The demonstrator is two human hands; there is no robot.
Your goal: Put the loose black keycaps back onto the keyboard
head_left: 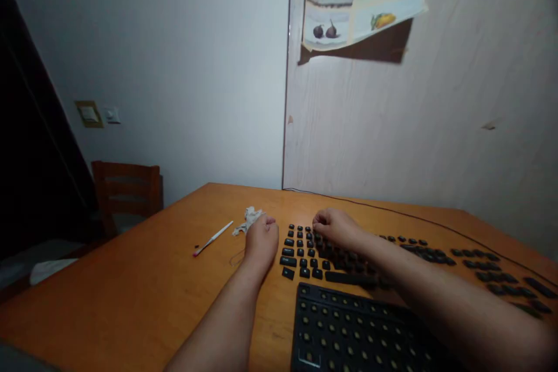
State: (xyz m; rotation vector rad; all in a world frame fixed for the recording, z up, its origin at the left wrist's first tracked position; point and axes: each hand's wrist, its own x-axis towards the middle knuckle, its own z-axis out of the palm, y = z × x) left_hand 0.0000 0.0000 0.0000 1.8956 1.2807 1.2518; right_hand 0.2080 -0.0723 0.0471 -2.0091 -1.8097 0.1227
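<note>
My left hand (261, 238) rests on the orange wooden table (131, 296) with its fingers curled, touching a crumpled white cloth (249, 219). My right hand (333, 225) hovers over rows of loose black keycaps (305, 256) laid out on the table; its fingers are pinched together at the top row, and what they hold is too small to make out. A black keyboard frame (349, 331) stripped of its keys lies near me, in front of the keycaps.
A thin white tool with a pink tip (213, 239) lies left of the cloth. A black cable (392, 209) runs along the table's far edge by the wall. A wooden chair (126, 189) stands at the left. A fruit poster (361, 0) hangs above.
</note>
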